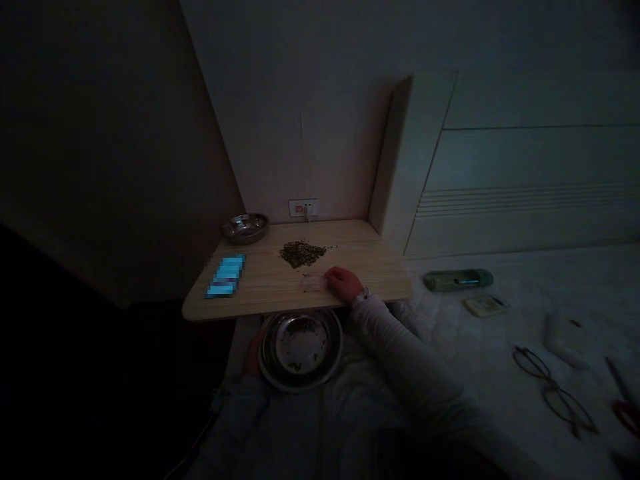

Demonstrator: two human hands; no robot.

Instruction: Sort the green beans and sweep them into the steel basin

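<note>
My right hand is closed on a thin, pale, see-through piece, perhaps plastic, held flat against the wooden tabletop. Just beyond it lies a loose pile of small dark seeds or grains, with a few strays around its edges. My left hand grips the left side of a round metal bowl below the table's front edge. Some dark grains sit inside that bowl. The left fingers are partly hidden by the bowl and the dim light.
Another metal bowl stands at the table's back left, with a lit, blurred phone nearer. A wall socket holds a plug. On the bed lie a green bottle, a pale device, glasses and red-handled scissors.
</note>
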